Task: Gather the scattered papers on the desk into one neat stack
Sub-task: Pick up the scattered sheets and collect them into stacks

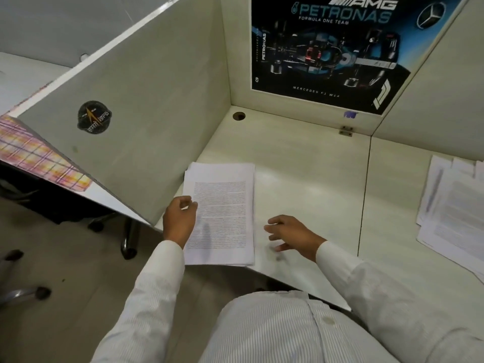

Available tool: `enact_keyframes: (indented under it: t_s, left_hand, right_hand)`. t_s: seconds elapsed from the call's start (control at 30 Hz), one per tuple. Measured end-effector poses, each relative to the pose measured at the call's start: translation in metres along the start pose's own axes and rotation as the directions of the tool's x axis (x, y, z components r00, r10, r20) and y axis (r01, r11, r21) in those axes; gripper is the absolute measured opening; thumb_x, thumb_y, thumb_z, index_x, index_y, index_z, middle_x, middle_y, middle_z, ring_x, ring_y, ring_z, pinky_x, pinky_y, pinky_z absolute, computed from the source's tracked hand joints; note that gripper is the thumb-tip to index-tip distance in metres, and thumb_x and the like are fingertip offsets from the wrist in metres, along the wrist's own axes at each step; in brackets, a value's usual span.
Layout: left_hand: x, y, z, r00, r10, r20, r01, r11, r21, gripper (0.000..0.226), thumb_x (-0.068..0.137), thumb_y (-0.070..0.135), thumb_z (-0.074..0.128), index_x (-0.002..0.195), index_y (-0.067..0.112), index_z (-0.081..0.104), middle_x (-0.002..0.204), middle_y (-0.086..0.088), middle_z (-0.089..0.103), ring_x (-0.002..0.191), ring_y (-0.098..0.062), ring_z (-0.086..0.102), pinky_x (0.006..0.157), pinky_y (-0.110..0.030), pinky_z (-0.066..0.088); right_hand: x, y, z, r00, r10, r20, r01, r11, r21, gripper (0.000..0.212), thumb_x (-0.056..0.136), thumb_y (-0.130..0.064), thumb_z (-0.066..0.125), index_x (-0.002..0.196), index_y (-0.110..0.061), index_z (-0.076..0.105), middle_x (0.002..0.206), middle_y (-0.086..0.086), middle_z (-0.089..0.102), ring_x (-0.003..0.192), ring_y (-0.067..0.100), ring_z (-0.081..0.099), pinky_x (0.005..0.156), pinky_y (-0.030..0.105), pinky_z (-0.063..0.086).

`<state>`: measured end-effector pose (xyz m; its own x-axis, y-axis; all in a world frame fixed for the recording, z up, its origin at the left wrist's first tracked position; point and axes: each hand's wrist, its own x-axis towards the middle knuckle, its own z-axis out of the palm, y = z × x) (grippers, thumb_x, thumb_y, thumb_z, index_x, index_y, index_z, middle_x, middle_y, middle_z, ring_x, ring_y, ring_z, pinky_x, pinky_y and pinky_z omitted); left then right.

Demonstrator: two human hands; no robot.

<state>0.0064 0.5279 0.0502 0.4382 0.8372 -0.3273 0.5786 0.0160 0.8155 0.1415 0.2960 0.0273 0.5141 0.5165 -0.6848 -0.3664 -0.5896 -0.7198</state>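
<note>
— On the left part of the desk (301,163), tight beside the partition (146,100), lies the gathered stack (220,213). Its long axis runs away from the person, and a few lower edges peek out at the far left corner.
— And the hands, from the head view?
— The left hand (179,218) sits at the stack's left edge, fingers loosely curled over the margin. Whether it pinches the sheets or only touches them, I cannot tell. The right hand (288,233) is just right of the stack, over bare desk, fingers spread and holding nothing.
— So where is the remaining work?
— Far to the right. The loose papers (453,205) lie fanned and overlapping at the desk's right edge, well apart from the stack and partly cut off by the frame.
— Which hand goes?
— The right one, I judge, since it is nearer and free. Those sheets lie skewed to the stack's axis, so they will need turning into line before they land on top
</note>
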Motion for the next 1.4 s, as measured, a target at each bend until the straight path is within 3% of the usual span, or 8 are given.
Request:
enact_keyframes:
  t_s: [0.2,0.37,0.67,0.9,1.07,1.17,1.27,1.4]
  left_hand:
    - [-0.015,0.013,0.060,0.968,0.092,0.235,-0.096,0.995,0.007,0.016,0.094,0.028,0.060,0.110,0.030,0.062,0.117,0.004,0.064,0.110,-0.019,0.062,0.098,-0.045,0.053]
    - [-0.036,0.028,0.125,0.891,0.114,0.439,-0.126,0.992,-0.002,0.016,0.093,0.023,0.063,0.109,0.027,0.064,0.114,0.000,0.066,0.107,-0.021,0.064,0.090,-0.046,0.057]
    - [-0.099,0.080,0.230,0.709,0.147,0.690,-0.145,0.988,-0.062,0.021,0.093,0.017,0.064,0.114,0.016,0.065,0.109,-0.008,0.068,0.099,-0.022,0.068,0.081,-0.037,0.058]
    - [-0.147,0.114,0.306,0.659,0.155,0.736,-0.195,0.980,-0.032,0.021,0.094,0.017,0.063,0.115,0.015,0.064,0.107,-0.006,0.068,0.098,-0.020,0.068,0.077,-0.033,0.057]
    - [-0.170,0.120,0.359,0.641,0.093,0.762,-0.239,0.967,0.083,0.022,0.094,0.016,0.062,0.115,0.012,0.062,0.108,-0.009,0.068,0.100,-0.026,0.067,0.074,-0.033,0.056]
    - [-0.176,0.121,0.391,0.629,0.035,0.777,-0.284,0.940,0.187,0.024,0.092,0.021,0.064,0.115,0.015,0.061,0.107,-0.007,0.067,0.098,-0.027,0.067,0.081,-0.041,0.057]
    - [-0.182,0.126,0.422,0.634,-0.007,0.773,-0.323,0.906,0.273,0.030,0.090,0.027,0.068,0.116,0.016,0.059,0.107,-0.004,0.066,0.094,-0.023,0.065,0.085,-0.041,0.055]
    - [-0.186,0.130,0.462,0.659,-0.056,0.750,-0.333,0.872,0.358,0.050,0.082,0.038,0.072,0.123,0.015,0.053,0.114,-0.005,0.064,0.098,-0.024,0.064,0.087,-0.039,0.054]
  right_hand:
    - [-0.025,0.040,-0.049,0.987,0.103,-0.123,-0.056,0.940,0.337,0.025,0.095,-0.019,0.064,0.115,-0.004,0.064,0.108,0.012,0.063,0.092,0.025,0.064,0.085,0.045,0.058]
    - [-0.054,0.080,-0.092,0.937,0.203,-0.283,-0.007,0.823,0.569,0.024,0.093,-0.019,0.066,0.112,-0.005,0.066,0.107,0.013,0.067,0.089,0.028,0.068,0.076,0.041,0.057]
    - [-0.101,0.135,-0.172,0.835,0.327,-0.442,0.170,0.611,0.773,0.018,0.092,-0.020,0.068,0.104,-0.006,0.065,0.095,0.011,0.067,0.082,0.027,0.067,0.062,0.033,0.055]
    - [-0.125,0.166,-0.257,0.767,0.370,-0.525,0.260,0.568,0.781,0.011,0.094,-0.018,0.066,0.097,-0.008,0.065,0.092,0.009,0.067,0.079,0.025,0.066,0.062,0.032,0.055]
    - [-0.130,0.187,-0.322,0.698,0.396,-0.596,0.270,0.625,0.732,0.008,0.094,-0.018,0.066,0.095,-0.011,0.065,0.094,0.009,0.067,0.075,0.021,0.066,0.060,0.031,0.056]
    - [-0.126,0.202,-0.357,0.608,0.340,-0.718,0.226,0.792,0.566,0.013,0.092,-0.023,0.066,0.100,-0.012,0.065,0.108,0.008,0.069,0.087,0.019,0.066,0.071,0.032,0.057]
    - [-0.115,0.211,-0.388,0.502,0.197,-0.842,0.031,0.969,0.245,0.031,0.091,-0.028,0.066,0.117,-0.013,0.059,0.127,0.006,0.056,0.107,0.021,0.058,0.091,0.033,0.049]
    - [-0.094,0.210,-0.423,0.449,0.045,-0.892,-0.250,0.965,-0.077,0.056,0.089,-0.034,0.068,0.132,-0.008,0.045,0.135,0.013,0.045,0.124,0.032,0.045,0.096,0.043,0.044]
